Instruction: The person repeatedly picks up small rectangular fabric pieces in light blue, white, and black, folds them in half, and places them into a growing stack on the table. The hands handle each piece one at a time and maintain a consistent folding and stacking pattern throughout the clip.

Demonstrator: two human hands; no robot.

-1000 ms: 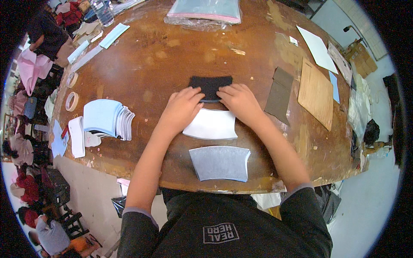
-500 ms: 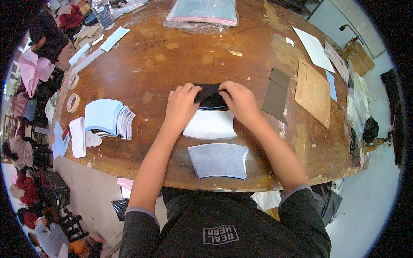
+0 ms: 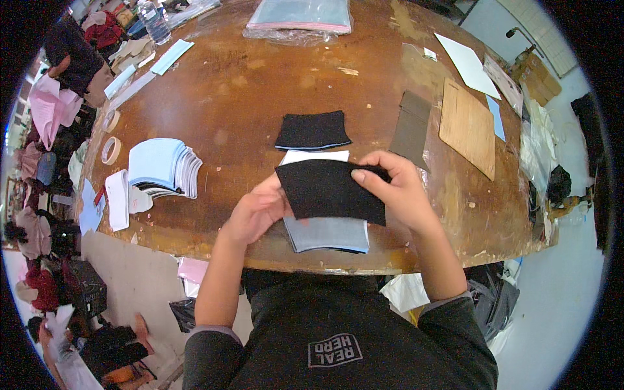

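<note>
— Hands first: what are they doing?
— Left hand (image 3: 255, 213) pinches the left edge of a black fabric piece (image 3: 331, 190); right hand (image 3: 396, 192) pinches its upper right corner, fingers closed on the cloth. The piece hangs between them, lifted over the table (image 3: 247, 91).
— What's beneath?
— A grey piece (image 3: 328, 235) by the near edge, a white piece (image 3: 312, 156) just beyond.
— Farther out?
— Another black piece (image 3: 312, 130) lying flat, then a plastic bag (image 3: 300, 16) at the far rim.

Both hands (image 3: 325, 198) raised, grips seemingly pinched.
</note>
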